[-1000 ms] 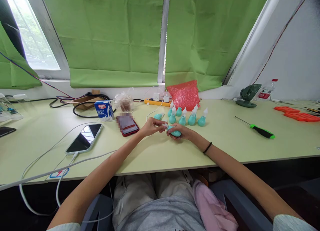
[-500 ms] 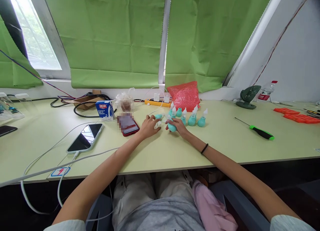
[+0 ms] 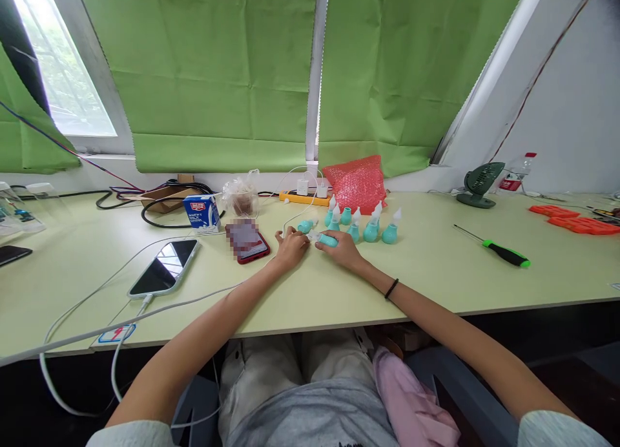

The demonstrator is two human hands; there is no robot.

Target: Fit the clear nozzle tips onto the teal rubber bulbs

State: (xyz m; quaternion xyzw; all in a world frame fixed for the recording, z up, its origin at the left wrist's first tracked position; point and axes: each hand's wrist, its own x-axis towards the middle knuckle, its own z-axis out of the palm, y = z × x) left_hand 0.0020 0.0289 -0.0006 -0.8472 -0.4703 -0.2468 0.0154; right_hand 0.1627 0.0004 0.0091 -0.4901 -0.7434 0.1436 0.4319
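My right hand (image 3: 345, 250) is closed around a teal squeeze bulb (image 3: 328, 240), which looks like a nasal aspirator and lies on its side, pointing left. A translucent nozzle tip (image 3: 314, 236) sits at its left end, where the fingers of my left hand (image 3: 292, 247) close on it; my fingers partly hide the join. Just behind my hands another teal bulb (image 3: 305, 226) lies on its side. Behind and right of my right hand stand several teal bulbs with translucent tips, the rightmost bulb (image 3: 389, 234) among them. One upright bulb (image 3: 345, 216) shows no tip.
A red bubble-wrap pouch (image 3: 356, 182) and a yellow power strip (image 3: 305, 198) lie at the back. On the left are a red-cased phone (image 3: 248, 241), a charging phone (image 3: 165, 267) and a milk carton (image 3: 202, 214). A screwdriver (image 3: 504, 251) and a small fan (image 3: 479, 185) are on the right.
My right hand has turned the teal bulb from upright onto its side, pointing left. My left hand has drawn its fingers together at the nozzle tip.
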